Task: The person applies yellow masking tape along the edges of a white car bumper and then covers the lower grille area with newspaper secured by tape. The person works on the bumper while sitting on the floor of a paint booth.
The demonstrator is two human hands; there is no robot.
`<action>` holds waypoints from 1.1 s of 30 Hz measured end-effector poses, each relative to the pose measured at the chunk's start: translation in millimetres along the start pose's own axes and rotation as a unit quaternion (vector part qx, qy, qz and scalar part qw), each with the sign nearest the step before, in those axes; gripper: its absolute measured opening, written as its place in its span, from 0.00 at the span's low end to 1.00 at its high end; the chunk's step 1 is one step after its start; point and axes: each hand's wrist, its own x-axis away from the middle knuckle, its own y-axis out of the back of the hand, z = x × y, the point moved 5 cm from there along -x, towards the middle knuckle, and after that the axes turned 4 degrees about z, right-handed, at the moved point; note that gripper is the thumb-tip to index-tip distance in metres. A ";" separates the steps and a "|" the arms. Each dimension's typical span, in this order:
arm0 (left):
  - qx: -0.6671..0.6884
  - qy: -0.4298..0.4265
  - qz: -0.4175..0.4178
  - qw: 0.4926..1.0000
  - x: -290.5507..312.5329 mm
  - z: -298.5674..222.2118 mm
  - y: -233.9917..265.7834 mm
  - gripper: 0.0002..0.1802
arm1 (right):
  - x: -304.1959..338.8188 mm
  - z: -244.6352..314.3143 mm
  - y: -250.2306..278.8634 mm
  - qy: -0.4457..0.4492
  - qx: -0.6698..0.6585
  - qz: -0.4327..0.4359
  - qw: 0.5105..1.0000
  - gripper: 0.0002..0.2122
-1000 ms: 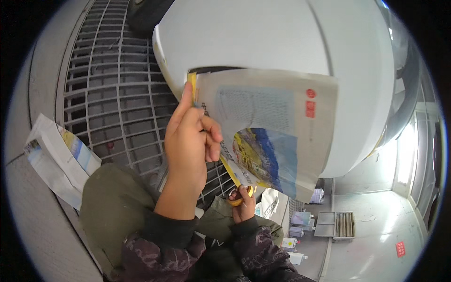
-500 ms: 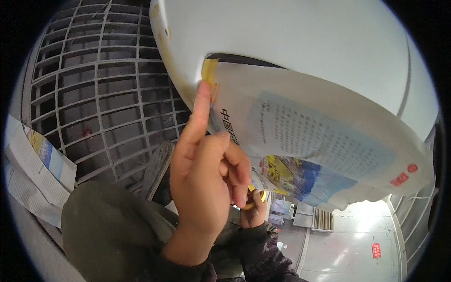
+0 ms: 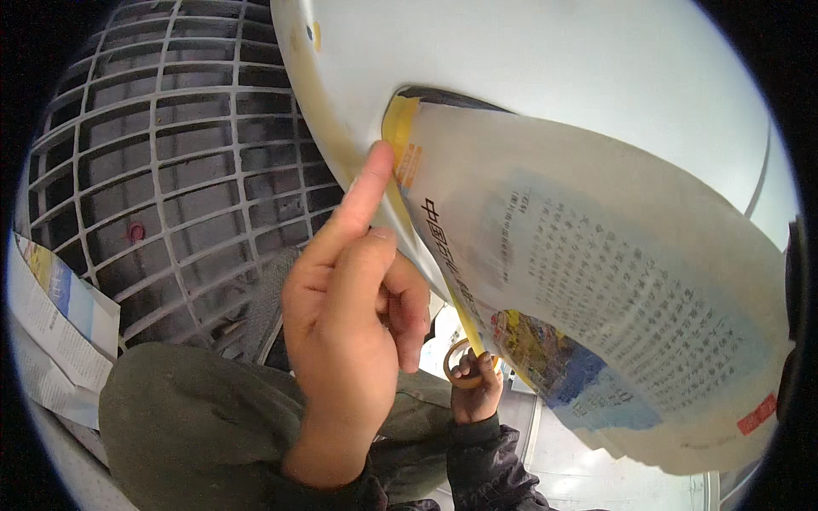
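Observation:
A printed paper sheet [image 3: 477, 162] hangs against a white curved panel [image 3: 528, 51], stuck along its left edge with yellow masking tape [image 3: 400, 123]. My left hand [image 3: 345, 298] has its index finger stretched out, the tip against the tape near the sheet's upper corner. Its other fingers curl loosely with nothing in them. Lower down, my right hand [image 3: 479, 393] grips a roll of masking tape [image 3: 452, 364]. From the roll, a yellow strip runs up along the sheet's edge. Part of a dark opening in the panel shows above the sheet; the paper covers what lies below.
A metal floor grating [image 3: 162, 128] spreads out at the left. More printed paper [image 3: 64, 315] lies at the lower left, beside my bent knee [image 3: 187, 409]. A grey shoe [image 3: 264, 315] rests by the grating.
The view has shifted. The sheet's free side hangs lower and nearer. My right hand and the tape roll show more fully, with the strip along the edge. My left fingertip remains by the upper corner.

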 end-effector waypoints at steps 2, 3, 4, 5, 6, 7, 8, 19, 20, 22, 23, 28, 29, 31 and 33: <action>0.010 -0.004 0.003 1.000 0.7 5.7 0.4 0.31 | 1.3 0.0 -4.8 0.017 -0.029 0.008 0.999 0.11; 0.017 0.001 0.006 1.000 1.1 8.1 0.2 0.31 | 2.0 1.8 -9.3 0.024 -0.043 0.014 0.999 0.11; 0.024 0.005 0.008 1.000 1.4 9.7 0.1 0.31 | 4.0 4.2 -14.2 0.001 -0.006 0.001 1.000 0.11; 0.032 0.009 0.011 0.999 1.8 11.1 0.2 0.31 | 2.2 2.0 -9.5 -0.009 -0.001 -0.010 1.000 0.10; 0.042 0.012 0.020 0.999 2.2 12.1 0.3 0.32 | -0.5 -0.8 -3.0 -0.018 0.006 -0.021 1.000 0.10; 0.052 0.015 0.029 0.998 2.4 13.5 0.8 0.32 | -2.4 -2.8 1.2 -0.027 0.013 -0.032 0.999 0.10; 0.062 0.017 0.037 0.997 3.2 14.5 1.2 0.32 | -4.2 -2.7 1.7 -0.022 0.029 -0.024 0.999 0.10; 0.096 -0.044 0.080 0.991 5.2 22.9 7.8 0.32 | -19.1 -2.3 0.0 -0.060 -0.050 -0.021 0.997 0.08; 0.076 -0.044 0.077 0.993 4.5 22.3 6.6 0.32 | -18.0 -2.0 1.5 -0.068 -0.042 -0.044 0.996 0.08; 0.047 -0.042 0.070 0.996 3.8 20.4 5.1 0.32 | -16.3 -2.3 1.4 -0.072 -0.041 -0.041 0.996 0.08; 0.038 -0.041 0.067 0.996 3.8 19.1 4.8 0.32 | -15.4 -2.3 1.5 -0.074 -0.041 -0.039 0.996 0.08; 0.030 -0.042 0.034 0.998 2.7 18.4 3.0 0.31 | 1.1 -0.5 6.3 -0.106 -0.031 -0.025 0.994 0.09; 0.025 -0.049 0.029 0.998 1.8 19.0 2.8 0.30 | 9.2 -0.2 12.9 -0.119 -0.028 -0.016 0.992 0.09; 0.019 -0.064 0.022 0.998 -0.1 19.2 2.0 0.29 | 31.9 8.1 10.6 -0.117 -0.012 -0.026 0.993 0.10; -0.016 -0.071 0.008 0.997 -1.1 15.0 2.4 0.28 | 48.5 9.9 1.3 -0.128 -0.013 -0.030 0.991 0.10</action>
